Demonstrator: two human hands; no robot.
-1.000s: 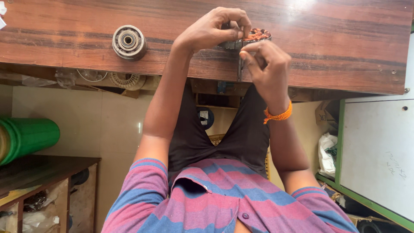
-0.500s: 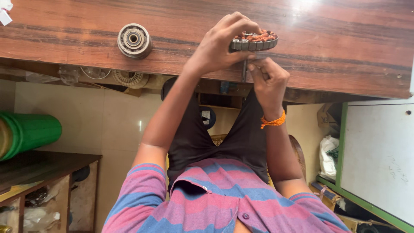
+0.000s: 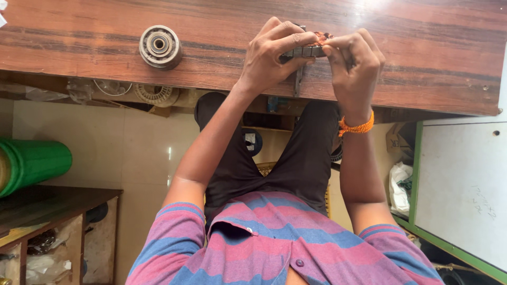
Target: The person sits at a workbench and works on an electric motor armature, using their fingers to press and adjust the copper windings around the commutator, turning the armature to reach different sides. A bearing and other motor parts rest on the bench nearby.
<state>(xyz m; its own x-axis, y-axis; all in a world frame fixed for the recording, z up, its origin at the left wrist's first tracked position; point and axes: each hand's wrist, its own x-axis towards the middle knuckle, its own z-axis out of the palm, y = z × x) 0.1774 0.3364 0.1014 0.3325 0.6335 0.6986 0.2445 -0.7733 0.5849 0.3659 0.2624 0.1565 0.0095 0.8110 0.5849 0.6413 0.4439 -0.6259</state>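
Note:
My left hand (image 3: 272,53) and my right hand (image 3: 354,63) both grip a small round metal stator with copper-coloured windings (image 3: 312,48) just above the wooden table (image 3: 433,47). My left fingers wrap over its left side, and my right fingers pinch its right side. A thin dark rod (image 3: 298,79) points down from between my hands toward the table's near edge. An orange band circles my right wrist. My fingers hide most of the stator.
A round grey metal part like a bearing housing (image 3: 160,46) lies on the table to the left. Below are a green roll (image 3: 31,163), a low wooden shelf (image 3: 53,206) and a green-framed white board (image 3: 465,184).
My right hand has come up from under the stator to pinch its right side. My left hand has stayed on it, and both hands have shifted slightly toward the table's far side.

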